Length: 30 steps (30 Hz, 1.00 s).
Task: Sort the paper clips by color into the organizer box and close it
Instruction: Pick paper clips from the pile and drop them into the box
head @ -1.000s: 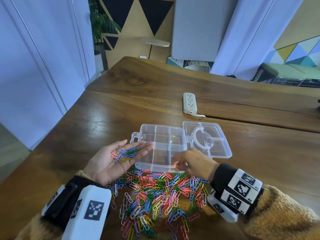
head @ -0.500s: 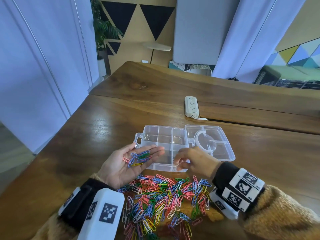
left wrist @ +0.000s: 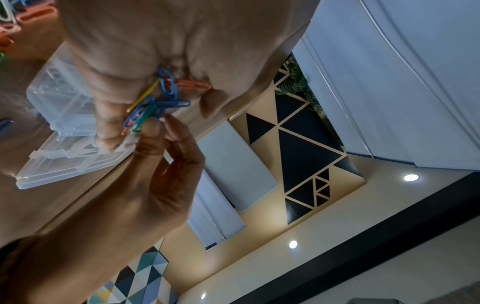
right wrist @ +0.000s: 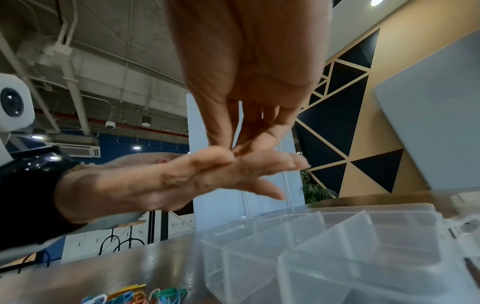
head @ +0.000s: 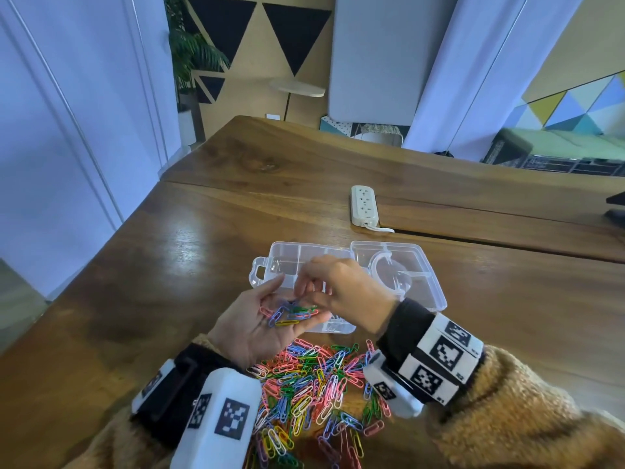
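My left hand [head: 252, 330] lies palm up over the box's near edge, fingers nearly straight, carrying several mixed paper clips [head: 291, 313]. My right hand [head: 338, 287] reaches down into that palm, and its thumb and forefinger pinch a clip among the blue and green ones [left wrist: 155, 111]. The clear organizer box [head: 267, 265] stands open on the table, its compartments [right wrist: 337, 246] looking empty, its lid [head: 429, 289] folded out to the right. A big pile of coloured clips [head: 314, 384] lies in front of the box between my wrists.
A white power strip [head: 363, 204] lies beyond the box, with its cord at a seam in the wooden table [head: 169, 265]. The table's left edge runs close to a white wall.
My right hand rose from the box's near edge and moved left into my left palm. My left hand, still carrying the clips, shifted slightly right towards the box.
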Each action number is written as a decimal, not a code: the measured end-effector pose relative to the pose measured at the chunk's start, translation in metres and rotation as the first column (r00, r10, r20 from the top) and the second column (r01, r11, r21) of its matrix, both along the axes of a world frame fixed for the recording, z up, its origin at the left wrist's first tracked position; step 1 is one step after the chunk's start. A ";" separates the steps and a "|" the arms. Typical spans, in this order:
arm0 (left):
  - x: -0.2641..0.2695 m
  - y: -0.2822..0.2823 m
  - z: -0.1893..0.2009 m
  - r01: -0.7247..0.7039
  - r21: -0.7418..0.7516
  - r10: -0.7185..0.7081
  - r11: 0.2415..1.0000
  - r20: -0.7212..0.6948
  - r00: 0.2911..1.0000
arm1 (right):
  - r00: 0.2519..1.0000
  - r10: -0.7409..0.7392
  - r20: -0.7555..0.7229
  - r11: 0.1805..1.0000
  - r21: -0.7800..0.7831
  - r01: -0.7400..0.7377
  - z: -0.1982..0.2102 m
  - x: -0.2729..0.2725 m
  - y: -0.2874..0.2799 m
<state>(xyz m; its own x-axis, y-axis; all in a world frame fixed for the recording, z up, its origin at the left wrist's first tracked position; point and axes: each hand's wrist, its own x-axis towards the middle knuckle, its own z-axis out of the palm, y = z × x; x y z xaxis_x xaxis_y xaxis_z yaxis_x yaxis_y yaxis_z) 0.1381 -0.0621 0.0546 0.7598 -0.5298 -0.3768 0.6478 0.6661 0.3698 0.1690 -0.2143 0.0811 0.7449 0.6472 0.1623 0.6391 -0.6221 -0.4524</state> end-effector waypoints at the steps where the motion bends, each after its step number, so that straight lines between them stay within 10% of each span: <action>1: 0.000 0.000 -0.002 -0.001 -0.005 0.001 1.000 -0.007 1.000 | 1.000 0.009 0.001 1.000 -0.022 -0.009 0.000 0.000 0.000; 30: -0.004 -0.006 -0.015 -0.036 0.057 0.034 0.998 0.036 0.999 | 0.985 0.170 -0.026 0.984 0.061 -0.168 -0.001 -0.002 0.013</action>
<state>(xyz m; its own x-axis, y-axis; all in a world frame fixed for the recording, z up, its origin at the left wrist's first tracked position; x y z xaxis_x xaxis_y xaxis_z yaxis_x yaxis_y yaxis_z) 0.1345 -0.0682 0.0401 0.7907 -0.4812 -0.3784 0.6106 0.6648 0.4305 0.1668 -0.2009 0.0802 0.6308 0.7544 0.1816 0.7177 -0.4783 -0.5061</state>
